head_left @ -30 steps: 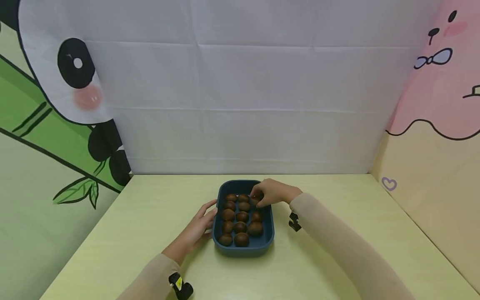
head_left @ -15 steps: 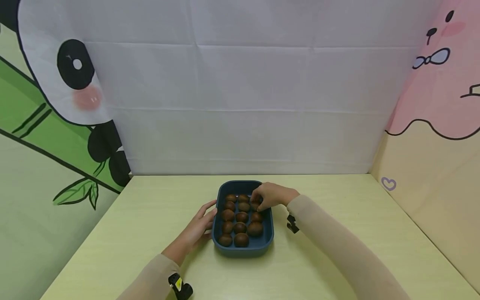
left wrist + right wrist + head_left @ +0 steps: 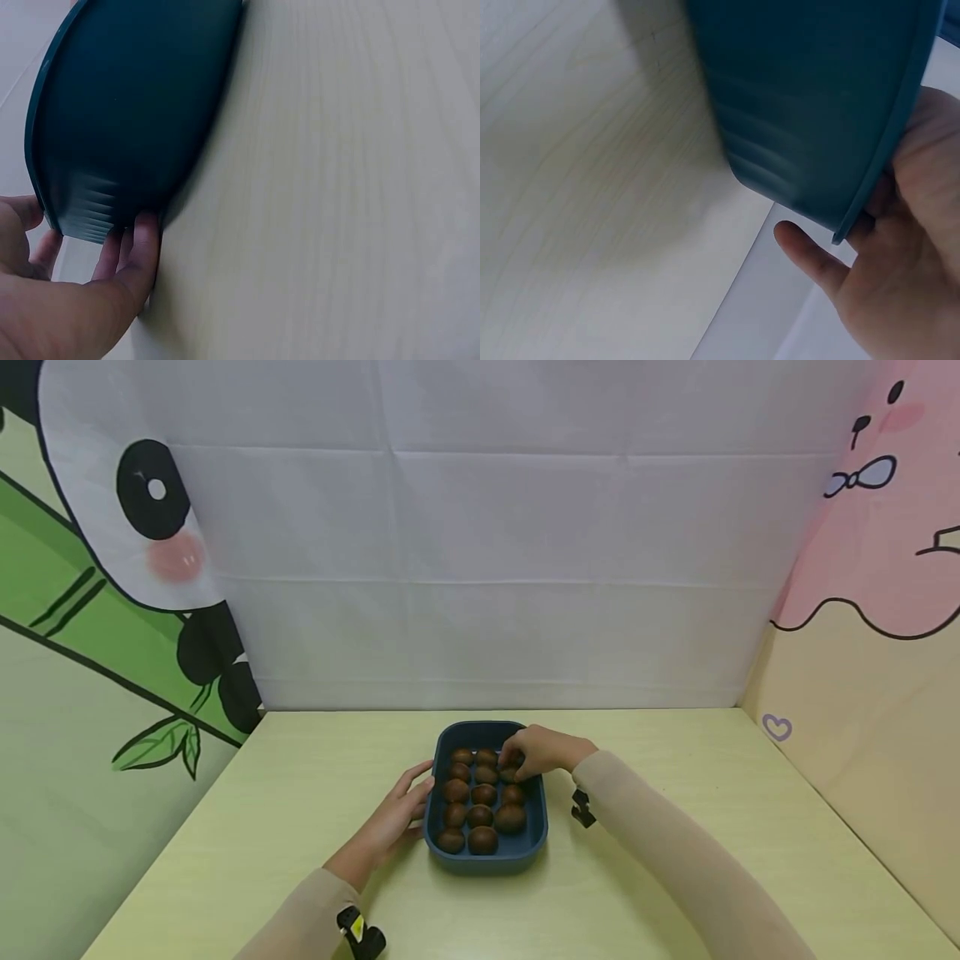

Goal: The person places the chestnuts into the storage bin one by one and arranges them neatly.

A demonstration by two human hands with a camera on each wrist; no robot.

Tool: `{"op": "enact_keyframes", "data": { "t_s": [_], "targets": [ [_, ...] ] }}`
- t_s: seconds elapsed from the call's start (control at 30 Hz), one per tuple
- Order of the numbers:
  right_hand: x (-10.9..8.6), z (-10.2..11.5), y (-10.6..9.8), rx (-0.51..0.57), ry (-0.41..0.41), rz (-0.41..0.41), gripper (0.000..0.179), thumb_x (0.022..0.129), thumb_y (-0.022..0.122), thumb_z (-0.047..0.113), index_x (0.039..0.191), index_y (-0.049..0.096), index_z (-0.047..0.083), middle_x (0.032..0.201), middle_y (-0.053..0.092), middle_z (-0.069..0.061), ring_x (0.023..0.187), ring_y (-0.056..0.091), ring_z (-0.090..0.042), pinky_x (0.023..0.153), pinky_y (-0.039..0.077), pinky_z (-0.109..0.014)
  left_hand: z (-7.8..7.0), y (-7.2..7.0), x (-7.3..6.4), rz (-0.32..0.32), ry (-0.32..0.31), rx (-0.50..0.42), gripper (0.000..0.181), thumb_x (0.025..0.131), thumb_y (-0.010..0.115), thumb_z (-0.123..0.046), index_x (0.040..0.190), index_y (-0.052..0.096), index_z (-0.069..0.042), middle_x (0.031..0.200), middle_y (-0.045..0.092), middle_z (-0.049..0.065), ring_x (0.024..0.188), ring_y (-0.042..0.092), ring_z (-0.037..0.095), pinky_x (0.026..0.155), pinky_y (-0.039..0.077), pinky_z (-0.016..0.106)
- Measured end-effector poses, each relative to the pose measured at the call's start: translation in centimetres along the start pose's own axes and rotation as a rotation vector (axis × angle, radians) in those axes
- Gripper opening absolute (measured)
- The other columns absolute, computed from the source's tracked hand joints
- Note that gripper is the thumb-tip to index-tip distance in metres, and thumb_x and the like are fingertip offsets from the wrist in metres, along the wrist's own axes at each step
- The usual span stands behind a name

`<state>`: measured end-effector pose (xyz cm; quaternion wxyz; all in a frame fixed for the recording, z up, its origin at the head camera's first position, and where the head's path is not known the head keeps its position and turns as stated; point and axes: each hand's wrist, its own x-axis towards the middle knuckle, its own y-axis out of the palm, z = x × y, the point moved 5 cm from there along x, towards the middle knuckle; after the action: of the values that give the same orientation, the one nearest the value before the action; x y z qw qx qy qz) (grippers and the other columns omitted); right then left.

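Observation:
A deep blue-green rectangular tray (image 3: 491,865) stands on the table, holding several brown chestnuts (image 3: 483,840) in rough rows. Over its far right side, my right hand (image 3: 546,750) reaches in from above and pinches a chestnut (image 3: 508,775) in the right column with thumb and fingers. The hand partly covers what lies behind that chestnut. Against the tray's left wall, my left hand (image 3: 397,814) rests with its fingers fairly straight, touching the outside. The left wrist view shows those fingers (image 3: 142,244) along the tray's wall. In the right wrist view the tray hides the right fingertips.
The pale wooden table (image 3: 660,760) extends around the tray. A white cloth backdrop (image 3: 495,568) rises at its far edge. Printed cartoon panels flank it, a panda (image 3: 165,560) at left and a pink figure (image 3: 885,527) at right.
My right hand has come slightly nearer, and the chestnut at its fingertips now sits a little lower in the right column. The left hand and tray have stayed put.

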<state>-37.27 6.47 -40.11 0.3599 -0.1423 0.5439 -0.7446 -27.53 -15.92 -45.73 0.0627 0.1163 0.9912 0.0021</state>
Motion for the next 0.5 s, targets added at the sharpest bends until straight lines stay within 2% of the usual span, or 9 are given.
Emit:
{"op": "enact_keyframes", "data": {
  "t_s": [0.23, 0.5],
  "targets": [
    [-0.3, 0.3, -0.4, -0.006, -0.029, -0.018, 0.031, 0.089, 0.078, 0.011, 0.119, 0.071, 0.012, 0.113, 0.068, 0.002, 0.103, 0.063, -0.016, 0.088, 0.05, -0.032, 0.1, -0.1, 0.1, -0.003, -0.003, 0.002, 0.058, 0.107, 0.046, -0.042, 0.158, 0.025, -0.023, 0.138, 0.054, 0.026, 0.124, 0.057, 0.035, 0.094, 0.048, 0.048],
    [-1.5, 0.7, -1.4, 0.024, -0.1, -0.061, 0.032, 0.091, 0.075, 0.01, 0.122, 0.07, 0.007, 0.119, 0.067, -0.006, 0.11, 0.063, -0.027, 0.09, 0.05, -0.037, 0.1, -0.1, 0.1, 0.005, -0.012, 0.005, 0.06, 0.106, 0.047, -0.044, 0.158, 0.024, -0.024, 0.14, 0.053, 0.025, 0.125, 0.056, 0.035, 0.095, 0.048, 0.049]
  ]
}}
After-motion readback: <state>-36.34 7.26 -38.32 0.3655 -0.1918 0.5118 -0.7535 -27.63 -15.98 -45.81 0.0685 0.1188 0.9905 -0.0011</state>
